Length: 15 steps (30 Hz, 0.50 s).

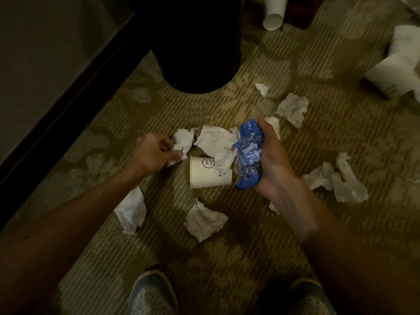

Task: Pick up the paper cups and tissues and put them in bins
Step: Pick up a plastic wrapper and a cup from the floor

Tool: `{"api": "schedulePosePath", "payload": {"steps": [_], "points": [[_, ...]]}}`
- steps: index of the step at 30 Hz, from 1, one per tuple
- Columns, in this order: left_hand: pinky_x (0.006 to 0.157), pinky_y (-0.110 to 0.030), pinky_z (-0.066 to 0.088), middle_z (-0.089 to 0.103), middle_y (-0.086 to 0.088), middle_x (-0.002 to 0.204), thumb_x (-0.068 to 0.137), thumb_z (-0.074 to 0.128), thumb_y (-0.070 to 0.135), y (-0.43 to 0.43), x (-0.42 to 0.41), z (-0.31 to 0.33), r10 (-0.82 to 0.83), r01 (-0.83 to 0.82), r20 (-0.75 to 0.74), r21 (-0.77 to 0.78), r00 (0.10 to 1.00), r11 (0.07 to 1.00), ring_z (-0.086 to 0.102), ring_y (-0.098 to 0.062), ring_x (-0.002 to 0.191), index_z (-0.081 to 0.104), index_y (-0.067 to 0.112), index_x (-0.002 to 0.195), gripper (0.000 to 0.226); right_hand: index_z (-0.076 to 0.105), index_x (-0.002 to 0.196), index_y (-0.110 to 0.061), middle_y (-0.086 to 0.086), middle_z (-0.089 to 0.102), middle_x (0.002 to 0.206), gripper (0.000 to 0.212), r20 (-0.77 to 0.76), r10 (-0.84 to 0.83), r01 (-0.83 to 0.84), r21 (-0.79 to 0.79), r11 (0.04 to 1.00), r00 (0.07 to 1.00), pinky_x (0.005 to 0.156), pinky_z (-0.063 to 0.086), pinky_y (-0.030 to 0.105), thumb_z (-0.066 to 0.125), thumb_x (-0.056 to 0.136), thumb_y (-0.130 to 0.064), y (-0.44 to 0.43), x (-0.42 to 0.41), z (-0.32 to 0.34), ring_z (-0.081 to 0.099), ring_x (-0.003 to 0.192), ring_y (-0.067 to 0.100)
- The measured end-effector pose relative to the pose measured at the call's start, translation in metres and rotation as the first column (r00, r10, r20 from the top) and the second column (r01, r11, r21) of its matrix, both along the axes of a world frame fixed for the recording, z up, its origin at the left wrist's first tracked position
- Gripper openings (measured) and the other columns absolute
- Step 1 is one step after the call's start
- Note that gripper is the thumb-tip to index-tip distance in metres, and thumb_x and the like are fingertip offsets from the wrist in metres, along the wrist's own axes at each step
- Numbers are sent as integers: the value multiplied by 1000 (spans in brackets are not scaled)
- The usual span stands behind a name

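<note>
Tissue pinched by my left hand wants balling tight for the top-centre bin, while my right hand clutches a wrapper.

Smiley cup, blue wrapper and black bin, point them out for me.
smiley cup (204,178), head view, on its white side wall.
blue wrapper (248,153), head view, on its crumpled middle.
black bin (195,42), head view, on its dark side.
</note>
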<state>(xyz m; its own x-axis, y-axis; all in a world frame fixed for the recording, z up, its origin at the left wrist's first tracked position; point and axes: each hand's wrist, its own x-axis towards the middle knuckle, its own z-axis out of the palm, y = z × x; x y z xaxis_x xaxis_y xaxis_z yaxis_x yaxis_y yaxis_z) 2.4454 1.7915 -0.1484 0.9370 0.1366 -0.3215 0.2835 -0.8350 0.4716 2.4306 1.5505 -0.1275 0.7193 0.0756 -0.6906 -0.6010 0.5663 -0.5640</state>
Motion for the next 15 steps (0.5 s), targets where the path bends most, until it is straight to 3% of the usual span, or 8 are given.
{"api": "schedulePosePath", "payload": {"steps": [3, 6, 9, 11, 13, 15], "points": [[47, -15, 39, 65, 4, 58, 82, 75, 36, 10, 1, 10, -26, 28, 37, -50, 999, 998, 56, 1, 48, 71, 16, 71, 24, 76, 73, -20, 4, 75, 81, 42, 0, 11, -11, 24, 1000, 1000, 73, 58, 37, 57, 90, -54, -1, 1, 0, 71, 75, 20], [44, -13, 37, 60, 4, 51, 88, 70, 35, 17, 1, 22, 12, -4, 81, -93, 997, 996, 52, 0, 44, 67, 13, 61, 34, 72, 92, -18, 7, 73, 94, 38, -21, 3, -3, 34, 999, 1000, 82, 56, 41, 57, 91, -53, -2, 3, 3, 69, 88, 23], [58, -23, 45, 68, -3, 71, 88, 67, 16, 18, 6, 32, 95, -71, 118, -195, 988, 978, 59, -5, 61, 61, 7, 59, 31, 71, 95, -20, 4, 73, 92, 35, -30, -5, 7, 62, 998, 1000, 71, 56, 36, 56, 92, -52, -2, 4, 4, 70, 81, 19], [64, -24, 51, 72, 3, 85, 88, 63, 7, 14, 10, 37, 165, -117, 127, -317, 978, 941, 67, -4, 79, 56, 5, 57, 32, 70, 99, -21, 2, 74, 91, 34, -28, 1, 1, 77, 997, 1000, 62, 56, 32, 55, 93, -52, -1, 5, 3, 71, 78, 17], [60, -19, 53, 72, -1, 82, 86, 60, 2, 7, 13, 39, 217, -139, 165, -388, 962, 911, 70, 0, 82, 51, 8, 54, 34, 68, 102, -22, 0, 73, 94, 33, -15, 2, -1, 73, 997, 1000, 59, 56, 29, 53, 94, -50, -1, 5, 2, 71, 78, 15], [48, -18, 50, 68, -13, 69, 81, 59, 0, -2, 15, 39, 263, -154, 218, -417, 940, 896, 71, -5, 69, 44, 9, 54, 32, 68, 98, -22, -1, 75, 88, 32, -4, 4, -4, 85, 996, 1000, 58, 57, 28, 52, 95, -49, -2, 4, 1, 72, 74, 13]]}}
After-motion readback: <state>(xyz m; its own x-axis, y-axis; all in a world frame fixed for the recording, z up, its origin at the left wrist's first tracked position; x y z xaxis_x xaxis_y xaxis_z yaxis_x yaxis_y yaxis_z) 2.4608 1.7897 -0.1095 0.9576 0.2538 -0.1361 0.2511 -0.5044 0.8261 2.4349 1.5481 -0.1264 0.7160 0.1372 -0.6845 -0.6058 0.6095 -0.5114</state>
